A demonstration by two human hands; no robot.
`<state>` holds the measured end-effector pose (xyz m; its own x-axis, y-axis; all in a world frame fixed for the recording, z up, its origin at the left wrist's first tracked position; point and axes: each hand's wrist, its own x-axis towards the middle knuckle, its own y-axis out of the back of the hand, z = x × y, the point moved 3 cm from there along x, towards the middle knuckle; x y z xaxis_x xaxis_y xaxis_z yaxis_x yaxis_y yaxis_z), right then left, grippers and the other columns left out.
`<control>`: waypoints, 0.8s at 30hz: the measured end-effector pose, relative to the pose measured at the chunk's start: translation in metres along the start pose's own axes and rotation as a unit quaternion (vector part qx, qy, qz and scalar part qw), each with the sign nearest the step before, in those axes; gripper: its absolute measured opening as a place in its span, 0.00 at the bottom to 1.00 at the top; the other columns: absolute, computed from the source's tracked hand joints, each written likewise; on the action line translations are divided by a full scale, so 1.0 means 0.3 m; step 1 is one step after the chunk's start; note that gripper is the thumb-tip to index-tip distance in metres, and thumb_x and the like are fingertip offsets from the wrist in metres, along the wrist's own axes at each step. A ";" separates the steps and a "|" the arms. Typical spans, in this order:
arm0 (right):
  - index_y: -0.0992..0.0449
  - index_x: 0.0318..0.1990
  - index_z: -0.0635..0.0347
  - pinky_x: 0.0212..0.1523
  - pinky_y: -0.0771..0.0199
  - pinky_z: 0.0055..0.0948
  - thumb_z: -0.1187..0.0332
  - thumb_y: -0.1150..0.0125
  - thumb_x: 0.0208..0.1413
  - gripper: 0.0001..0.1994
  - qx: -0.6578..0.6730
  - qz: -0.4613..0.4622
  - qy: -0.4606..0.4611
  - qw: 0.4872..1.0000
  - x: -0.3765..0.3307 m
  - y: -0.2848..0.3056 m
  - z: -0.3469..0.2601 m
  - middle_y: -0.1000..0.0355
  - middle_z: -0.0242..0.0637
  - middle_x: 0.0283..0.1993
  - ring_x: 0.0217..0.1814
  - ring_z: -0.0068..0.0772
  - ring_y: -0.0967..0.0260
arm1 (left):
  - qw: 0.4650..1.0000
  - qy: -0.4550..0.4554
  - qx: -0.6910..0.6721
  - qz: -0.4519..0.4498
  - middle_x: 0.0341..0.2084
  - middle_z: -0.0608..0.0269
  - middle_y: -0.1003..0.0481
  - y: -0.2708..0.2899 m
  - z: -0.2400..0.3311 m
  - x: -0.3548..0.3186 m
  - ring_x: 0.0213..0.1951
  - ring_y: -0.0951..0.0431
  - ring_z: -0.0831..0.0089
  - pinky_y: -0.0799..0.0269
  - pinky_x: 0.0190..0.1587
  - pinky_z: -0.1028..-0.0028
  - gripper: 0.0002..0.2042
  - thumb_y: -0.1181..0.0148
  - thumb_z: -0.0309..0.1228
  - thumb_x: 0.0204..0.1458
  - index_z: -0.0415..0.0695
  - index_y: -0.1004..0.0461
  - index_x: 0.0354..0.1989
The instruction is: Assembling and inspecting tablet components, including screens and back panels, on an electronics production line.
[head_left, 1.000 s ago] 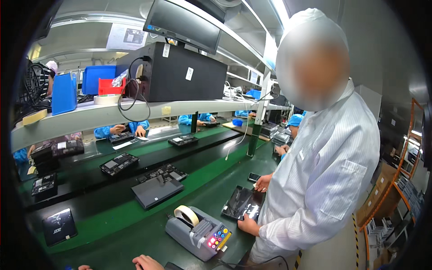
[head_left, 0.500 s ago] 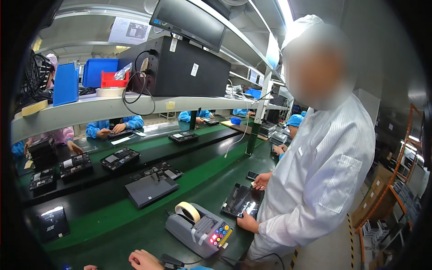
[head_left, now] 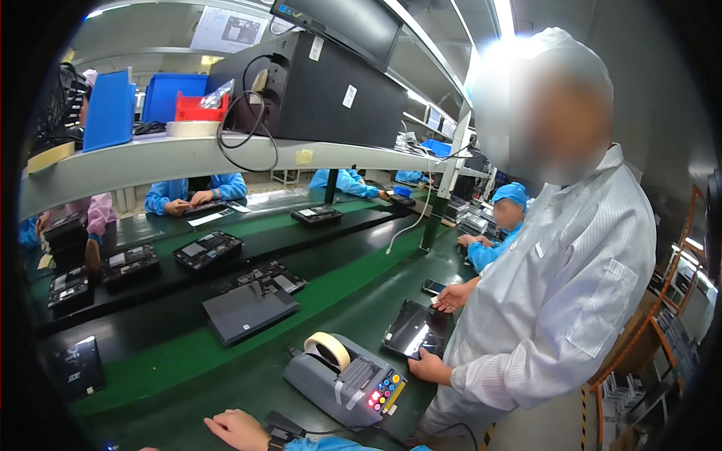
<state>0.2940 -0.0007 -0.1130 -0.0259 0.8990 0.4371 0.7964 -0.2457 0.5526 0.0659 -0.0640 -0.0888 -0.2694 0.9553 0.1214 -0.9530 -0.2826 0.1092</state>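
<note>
1. Right hand (head_left: 239, 430) at 6 o'clock, low on the green bench top (head_left: 226, 376) — flat, fingers together and stretched toward 9 o'clock, clamped on nothing; cuff in blue fabric, dark wrist strap. Left hand out of view.
2. Just beside the knuckles at 3 o'clock: small black block (head_left: 280, 425), matte, cable trailing away.
3. Up at 1 o'clock from the hand: one grey plastic tape dispenser (head_left: 346, 382), boxy with rounded corners, one cream tape roll (head_left: 326, 349) upright on top, a cluster of coloured round buttons on its slanted end.
4. Beyond it, one glossy black tablet-like panel (head_left: 415, 331) under a co-worker's hand (head_left: 429, 368) — white striped smock, white cap.
5. At 11 o'clock on the black conveyor belt (head_left: 150, 331): one flat dark-grey slab (head_left: 250, 312); several open black device trays further along.
6. Overhead, grey metal shelf (head_left: 188, 154) bearing two blue bins, one red tray, one black box with looped cable.
7. Long factory line, fluorescent strips, blue-sleeved workers seated opposite.
</note>
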 end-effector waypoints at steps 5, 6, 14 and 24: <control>0.27 0.13 0.59 0.28 0.34 0.45 0.57 0.46 0.50 0.19 -0.007 -0.017 0.041 0.999 0.001 0.003 -0.015 0.32 0.46 0.17 0.23 0.50 0.32 | 1.000 0.025 -0.010 0.015 0.25 0.65 0.30 0.017 -0.026 0.008 0.26 0.32 0.79 0.34 0.31 0.80 0.09 0.54 0.30 0.59 0.38 0.29 0.40; 0.27 0.13 0.59 0.28 0.34 0.45 0.57 0.46 0.50 0.19 -0.005 -0.015 0.037 0.999 0.000 0.003 -0.014 0.32 0.46 0.17 0.23 0.50 0.32 | 0.999 0.036 -0.017 0.018 0.25 0.65 0.30 0.018 -0.038 0.011 0.26 0.32 0.79 0.34 0.31 0.80 0.09 0.54 0.29 0.59 0.38 0.29 0.41; 0.30 0.22 0.60 0.38 0.38 0.36 0.62 0.50 0.57 0.14 -0.012 -0.092 0.058 0.994 -0.007 -0.005 0.032 0.33 0.36 0.23 0.32 0.39 0.36 | 0.998 0.060 -0.027 0.017 0.25 0.65 0.29 0.000 -0.038 0.007 0.27 0.31 0.79 0.34 0.31 0.80 0.09 0.53 0.30 0.59 0.39 0.29 0.40; 0.32 0.19 0.58 0.39 0.40 0.33 0.61 0.50 0.58 0.17 -0.018 -0.105 0.053 0.993 -0.002 0.027 0.006 0.36 0.33 0.21 0.30 0.37 0.39 | 0.997 0.058 -0.053 0.016 0.25 0.65 0.30 -0.006 -0.032 0.015 0.26 0.32 0.79 0.34 0.30 0.80 0.09 0.54 0.30 0.59 0.39 0.29 0.40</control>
<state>0.3015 -0.0026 -0.1101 -0.2547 0.8890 0.3805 0.7441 -0.0712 0.6643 0.0652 -0.0582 -0.0978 -0.3087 0.9511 0.0079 -0.9512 -0.3087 0.0008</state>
